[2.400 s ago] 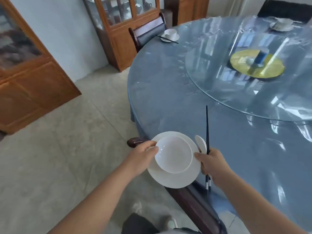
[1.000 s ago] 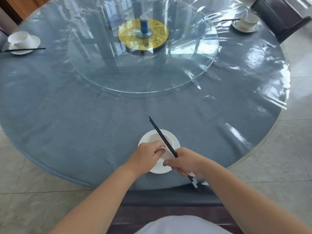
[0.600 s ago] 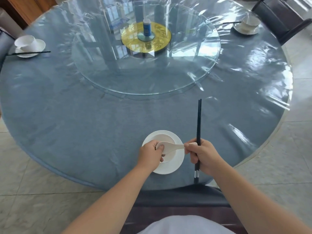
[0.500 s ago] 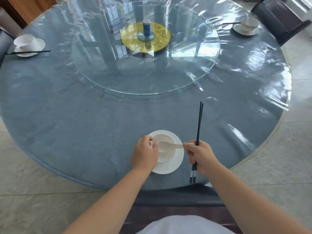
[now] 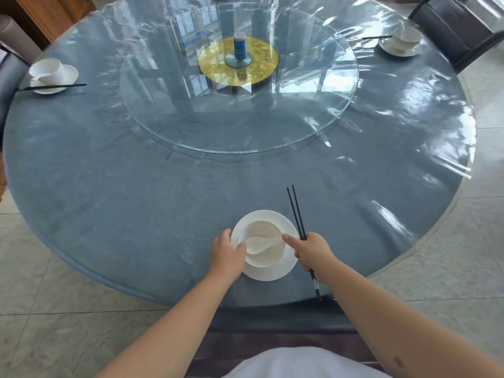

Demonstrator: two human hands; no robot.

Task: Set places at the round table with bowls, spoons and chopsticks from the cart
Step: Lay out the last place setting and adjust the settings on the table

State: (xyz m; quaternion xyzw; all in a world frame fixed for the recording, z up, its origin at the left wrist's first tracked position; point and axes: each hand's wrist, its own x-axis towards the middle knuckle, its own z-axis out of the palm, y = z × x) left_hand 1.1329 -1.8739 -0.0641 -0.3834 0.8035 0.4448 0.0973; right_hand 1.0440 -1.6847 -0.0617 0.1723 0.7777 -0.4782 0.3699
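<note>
Grip, left hand (image 5: 227, 252): fingers curled against the left side of the small white ceramic bowl (image 5: 263, 248), touching its rim and the plate under it.
Grip, right hand (image 5: 311, 251): closed around the pair of thin black chopsticks (image 5: 296, 211); the forefinger is stretched out and touches the handle end of the white ceramic spoon (image 5: 260, 243).
Far left place: a white cup-shaped bowl on a white saucer (image 5: 53, 75), with dark chopsticks lying across the near edge of the saucer.
Round table with blue-grey cloth under clear plastic (image 5: 136, 186): the place being set is at the near edge, in the middle.
White round plate (image 5: 268, 272): flat on the cloth, the bowl stands on it.
Spoon: lies in the bowl, scoop to the left, handle to the right.
Chopsticks: just right of the plate, tips pointing to the far side, silver ends toward the near edge below the hand.
Glass turntable (image 5: 245, 126): in the centre of the table, with a blue bottle (image 5: 239, 45) on a golden disc.
Far right place: a white bowl on a saucer (image 5: 403, 40), dark chopsticks to its left, a dark chair (image 5: 458, 31) behind.
</note>
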